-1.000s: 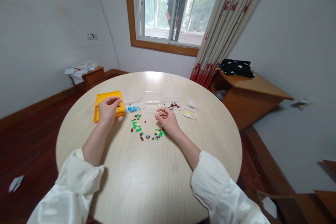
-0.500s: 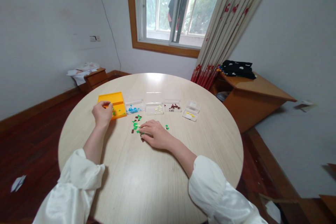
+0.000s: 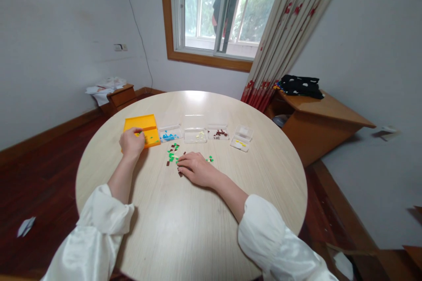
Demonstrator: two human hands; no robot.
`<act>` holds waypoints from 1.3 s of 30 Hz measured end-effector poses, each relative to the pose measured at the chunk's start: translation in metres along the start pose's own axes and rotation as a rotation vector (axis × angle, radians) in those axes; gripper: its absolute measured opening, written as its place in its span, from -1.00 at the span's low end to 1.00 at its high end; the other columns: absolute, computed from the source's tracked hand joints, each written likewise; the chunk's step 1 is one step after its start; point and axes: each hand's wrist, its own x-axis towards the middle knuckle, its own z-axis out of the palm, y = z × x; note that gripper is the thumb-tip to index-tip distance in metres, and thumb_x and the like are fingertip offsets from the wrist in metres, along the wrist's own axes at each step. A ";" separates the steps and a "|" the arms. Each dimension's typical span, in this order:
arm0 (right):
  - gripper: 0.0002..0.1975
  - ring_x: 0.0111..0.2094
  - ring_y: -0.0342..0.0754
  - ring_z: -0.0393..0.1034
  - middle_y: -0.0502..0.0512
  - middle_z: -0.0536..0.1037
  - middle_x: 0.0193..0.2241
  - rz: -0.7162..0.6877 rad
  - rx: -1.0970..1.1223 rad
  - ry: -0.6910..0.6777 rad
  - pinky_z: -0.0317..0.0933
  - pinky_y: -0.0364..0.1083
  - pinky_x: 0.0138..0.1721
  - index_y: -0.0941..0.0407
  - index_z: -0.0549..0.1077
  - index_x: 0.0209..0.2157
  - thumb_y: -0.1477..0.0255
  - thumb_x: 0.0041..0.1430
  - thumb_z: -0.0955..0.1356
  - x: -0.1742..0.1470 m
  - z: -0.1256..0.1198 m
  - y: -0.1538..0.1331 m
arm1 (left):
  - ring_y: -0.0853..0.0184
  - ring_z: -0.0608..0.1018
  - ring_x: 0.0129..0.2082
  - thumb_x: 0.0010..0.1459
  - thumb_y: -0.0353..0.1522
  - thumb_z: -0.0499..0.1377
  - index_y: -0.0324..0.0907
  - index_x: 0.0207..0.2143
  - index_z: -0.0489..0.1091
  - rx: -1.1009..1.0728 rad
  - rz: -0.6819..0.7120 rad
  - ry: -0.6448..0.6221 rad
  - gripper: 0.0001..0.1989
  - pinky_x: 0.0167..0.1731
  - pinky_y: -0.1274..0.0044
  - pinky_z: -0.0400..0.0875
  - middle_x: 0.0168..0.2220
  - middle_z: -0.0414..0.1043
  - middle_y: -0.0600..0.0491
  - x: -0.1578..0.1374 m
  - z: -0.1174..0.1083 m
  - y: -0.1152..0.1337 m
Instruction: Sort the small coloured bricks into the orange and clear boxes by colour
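My left hand (image 3: 132, 142) is over the left part of an open yellow box (image 3: 141, 121) with a few small green pieces in it. Its fingers are pinched; what they hold, if anything, is too small to make out. Small green and brown pieces (image 3: 171, 156) lie loose on the table, with some pale ones among them. At the right side of this pile rests my right hand (image 3: 197, 170), palm down with fingers stretched out and thumb apart, covering some pieces. More green pieces (image 3: 210, 158) lie just beyond its back.
Behind the pile stand clear open boxes: one with blue pieces (image 3: 169, 136), one with pale pieces (image 3: 200, 136), one with brown pieces (image 3: 220, 134), and a smaller one with yellow pieces (image 3: 240, 144). All are on a round wooden table (image 3: 184, 228).
My left hand has lowered slightly into the yellow box, its fingertips now closer to the green pieces. My right hand has barely shifted on the pile. The view has moved a little.
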 end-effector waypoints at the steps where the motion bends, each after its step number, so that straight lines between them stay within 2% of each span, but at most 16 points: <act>1: -0.80 -0.09 0.00 0.35 0.17 0.54 -0.17 0.006 0.004 0.004 0.14 0.00 -0.08 0.16 0.53 -0.30 0.47 0.24 0.25 0.000 0.000 0.001 | 0.09 0.52 -0.19 -0.03 -0.39 0.12 -0.24 -0.27 0.50 0.011 0.002 -0.002 -0.74 -0.12 0.34 0.34 -0.28 0.54 -0.13 0.000 0.001 0.000; 7: -0.78 -0.16 -0.05 0.37 0.21 0.53 -0.24 0.058 0.034 0.068 0.18 -0.04 -0.07 0.21 0.51 -0.32 0.52 0.24 0.23 0.001 0.005 0.010 | 0.10 0.51 -0.19 -0.04 -0.41 0.12 -0.22 -0.27 0.51 0.034 -0.006 -0.011 -0.73 -0.11 0.35 0.34 -0.29 0.53 -0.12 0.001 0.002 0.000; 13: -0.82 -0.19 -0.08 0.37 0.15 0.52 -0.28 0.132 0.009 0.103 0.20 -0.10 -0.12 0.19 0.51 -0.35 0.65 0.13 0.28 0.001 0.004 0.017 | 0.08 0.49 -0.13 -0.02 -0.42 0.11 -0.20 -0.28 0.49 0.028 0.016 -0.011 -0.77 -0.08 0.31 0.30 -0.29 0.51 -0.13 -0.001 0.002 0.001; 18: -0.84 -0.21 -0.06 0.38 0.13 0.54 -0.32 0.196 -0.047 0.093 0.13 -0.04 -0.10 0.18 0.50 -0.39 0.66 0.10 0.30 0.001 -0.001 0.018 | 0.04 0.46 -0.09 -0.02 -0.41 0.12 -0.20 -0.28 0.48 0.032 0.017 -0.018 -0.77 -0.05 0.27 0.27 -0.25 0.50 -0.15 -0.005 -0.001 0.009; 22: -0.84 -0.19 -0.04 0.39 0.14 0.55 -0.30 0.218 -0.069 0.080 0.10 -0.03 -0.10 0.19 0.48 -0.35 0.66 0.11 0.29 0.002 -0.002 0.018 | 0.07 0.46 -0.11 -0.01 -0.41 0.08 -0.25 -0.29 0.48 -0.011 0.133 0.010 -0.76 -0.06 0.30 0.27 -0.20 0.49 -0.16 -0.011 -0.005 0.020; 26: -0.84 -0.21 -0.04 0.39 0.15 0.55 -0.30 0.230 -0.060 0.097 0.10 -0.04 -0.11 0.19 0.45 -0.32 0.64 0.14 0.26 0.001 -0.001 0.019 | 0.21 0.47 -0.25 -0.02 -0.37 0.08 -0.28 -0.33 0.47 -0.162 0.290 -0.001 -0.76 -0.21 0.43 0.32 -0.25 0.49 -0.12 -0.022 -0.010 0.037; 29: -0.85 -0.25 -0.06 0.39 0.13 0.55 -0.33 0.243 -0.033 0.141 0.10 -0.06 -0.13 0.17 0.43 -0.32 0.64 0.15 0.26 0.002 -0.002 0.020 | 0.33 0.41 -0.43 -0.01 -0.29 0.09 -0.25 -0.37 0.46 -0.303 0.393 -0.132 -0.76 -0.37 0.50 0.31 -0.40 0.46 -0.01 -0.035 -0.011 0.049; 32: -0.85 -0.28 -0.08 0.37 0.10 0.52 -0.36 0.257 0.007 0.173 0.11 -0.09 -0.19 0.16 0.41 -0.32 0.64 0.14 0.26 0.002 -0.002 0.022 | 0.37 0.37 -0.50 -0.01 -0.26 0.11 -0.21 -0.44 0.46 -0.375 0.453 -0.312 -0.78 -0.43 0.53 0.27 -0.51 0.40 0.07 -0.048 -0.009 0.059; 37: -0.83 -0.34 -0.11 0.33 0.04 0.47 -0.40 0.303 0.129 0.265 0.13 -0.15 -0.28 0.14 0.37 -0.31 0.66 0.11 0.23 0.002 -0.003 0.024 | 0.39 0.35 -0.53 -0.02 -0.25 0.15 -0.19 -0.45 0.47 -0.397 0.565 -0.663 -0.80 -0.49 0.54 0.22 -0.55 0.39 0.09 -0.065 -0.004 0.069; 39: -0.84 -0.34 -0.12 0.33 0.03 0.46 -0.40 0.295 0.191 0.318 0.15 -0.15 -0.27 0.14 0.35 -0.32 0.65 0.11 0.23 0.002 -0.003 0.024 | 0.39 0.35 -0.52 -0.03 -0.23 0.18 -0.20 -0.44 0.48 -0.400 0.589 -0.732 -0.78 -0.50 0.55 0.21 -0.52 0.42 0.07 -0.071 -0.003 0.072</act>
